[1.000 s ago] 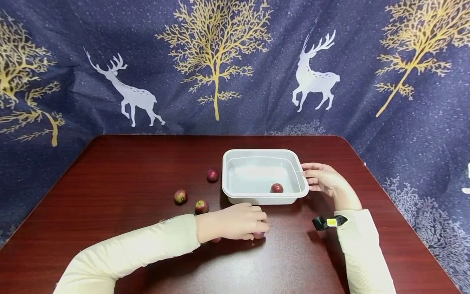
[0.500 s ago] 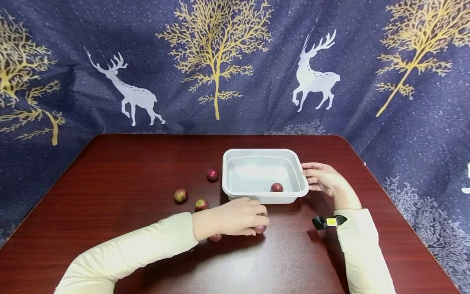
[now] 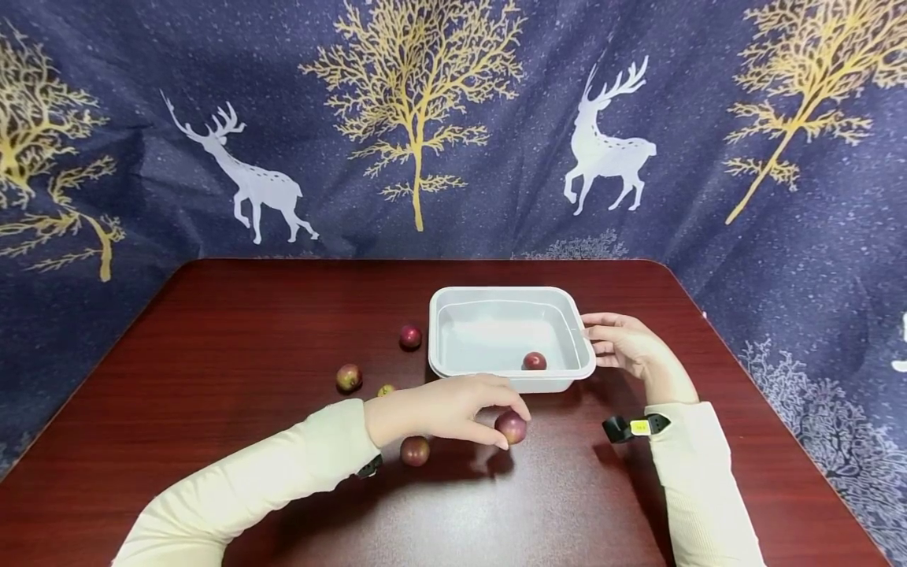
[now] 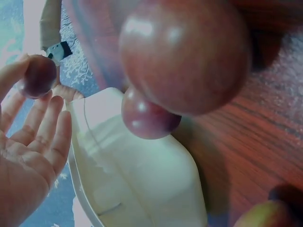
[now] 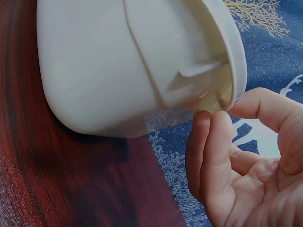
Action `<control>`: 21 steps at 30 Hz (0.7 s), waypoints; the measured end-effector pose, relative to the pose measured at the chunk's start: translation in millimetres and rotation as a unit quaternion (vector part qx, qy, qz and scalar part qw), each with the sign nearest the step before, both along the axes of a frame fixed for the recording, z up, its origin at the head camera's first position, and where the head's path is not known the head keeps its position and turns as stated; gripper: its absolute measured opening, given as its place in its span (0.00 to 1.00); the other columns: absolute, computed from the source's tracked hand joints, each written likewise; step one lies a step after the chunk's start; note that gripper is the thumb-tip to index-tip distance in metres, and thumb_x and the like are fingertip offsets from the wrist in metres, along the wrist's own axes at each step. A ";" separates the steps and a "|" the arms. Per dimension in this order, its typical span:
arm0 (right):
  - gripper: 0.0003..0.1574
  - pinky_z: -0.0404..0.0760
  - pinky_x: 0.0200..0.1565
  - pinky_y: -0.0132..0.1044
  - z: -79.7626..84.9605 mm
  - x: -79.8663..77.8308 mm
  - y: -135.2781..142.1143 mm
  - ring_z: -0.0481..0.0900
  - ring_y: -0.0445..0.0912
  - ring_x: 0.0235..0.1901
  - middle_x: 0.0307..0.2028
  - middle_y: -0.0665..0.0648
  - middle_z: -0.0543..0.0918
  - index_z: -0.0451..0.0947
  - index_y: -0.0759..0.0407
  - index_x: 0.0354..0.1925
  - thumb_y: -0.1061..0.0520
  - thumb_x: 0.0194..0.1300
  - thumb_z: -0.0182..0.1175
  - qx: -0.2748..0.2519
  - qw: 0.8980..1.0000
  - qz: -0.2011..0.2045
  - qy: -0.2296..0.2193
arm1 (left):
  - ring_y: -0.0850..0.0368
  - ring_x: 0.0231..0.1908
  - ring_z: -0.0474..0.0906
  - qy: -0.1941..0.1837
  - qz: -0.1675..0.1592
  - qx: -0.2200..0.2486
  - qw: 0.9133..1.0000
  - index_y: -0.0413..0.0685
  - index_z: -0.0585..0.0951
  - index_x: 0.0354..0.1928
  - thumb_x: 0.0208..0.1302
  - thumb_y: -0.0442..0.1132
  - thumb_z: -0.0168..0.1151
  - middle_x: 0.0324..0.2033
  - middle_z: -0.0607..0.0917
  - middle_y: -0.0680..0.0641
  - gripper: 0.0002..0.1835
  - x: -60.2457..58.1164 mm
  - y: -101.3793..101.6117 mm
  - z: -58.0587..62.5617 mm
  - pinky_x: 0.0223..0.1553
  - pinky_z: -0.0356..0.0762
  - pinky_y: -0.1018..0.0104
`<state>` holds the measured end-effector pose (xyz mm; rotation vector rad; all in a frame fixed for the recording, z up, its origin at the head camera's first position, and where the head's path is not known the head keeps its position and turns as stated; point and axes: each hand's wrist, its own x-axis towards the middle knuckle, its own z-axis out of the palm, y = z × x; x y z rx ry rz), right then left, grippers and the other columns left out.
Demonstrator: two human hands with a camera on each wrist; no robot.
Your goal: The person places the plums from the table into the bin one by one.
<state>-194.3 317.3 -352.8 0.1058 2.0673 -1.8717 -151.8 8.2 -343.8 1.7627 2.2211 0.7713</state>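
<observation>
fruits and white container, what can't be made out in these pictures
Head view: most of the yellowish fruit, hidden behind the left arm.
Left wrist view: part of the greenish fruit, cut off by the bottom edge.
Right wrist view: part of the container, cut off by the top edge; its floor, hidden by its wall.
</observation>
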 end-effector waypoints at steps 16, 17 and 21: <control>0.16 0.82 0.31 0.30 -0.3 0.7 0.4 0.82 0.37 0.26 0.26 0.45 0.84 0.69 0.59 0.51 0.63 0.65 0.53 -0.006 1.000 0.000 0.004 | 0.70 0.40 0.77 -0.294 0.073 0.106 0.947 0.37 0.77 0.50 0.56 0.30 0.67 0.44 0.83 0.40 0.19 -3.6 8.0 2.9 0.49 0.79 0.67; 0.16 0.82 0.31 0.30 -0.3 0.6 0.3 0.82 0.37 0.26 0.26 0.45 0.84 0.69 0.59 0.51 0.63 0.65 0.54 -0.005 1.000 -0.001 0.004 | 0.70 0.41 0.78 -0.300 0.075 0.111 0.945 0.37 0.77 0.50 0.56 0.30 0.67 0.44 0.83 0.39 0.18 -4.1 8.4 3.0 0.49 0.79 0.67; 0.14 0.82 0.31 0.30 -1.0 0.6 0.0 0.82 0.37 0.26 0.26 0.45 0.84 0.70 0.57 0.50 0.63 0.65 0.54 -0.004 1.000 0.000 0.005 | 0.67 0.42 0.79 -0.335 0.094 0.120 0.930 0.37 0.77 0.51 0.57 0.29 0.66 0.45 0.84 0.39 0.18 -6.1 8.9 3.0 0.51 0.77 0.67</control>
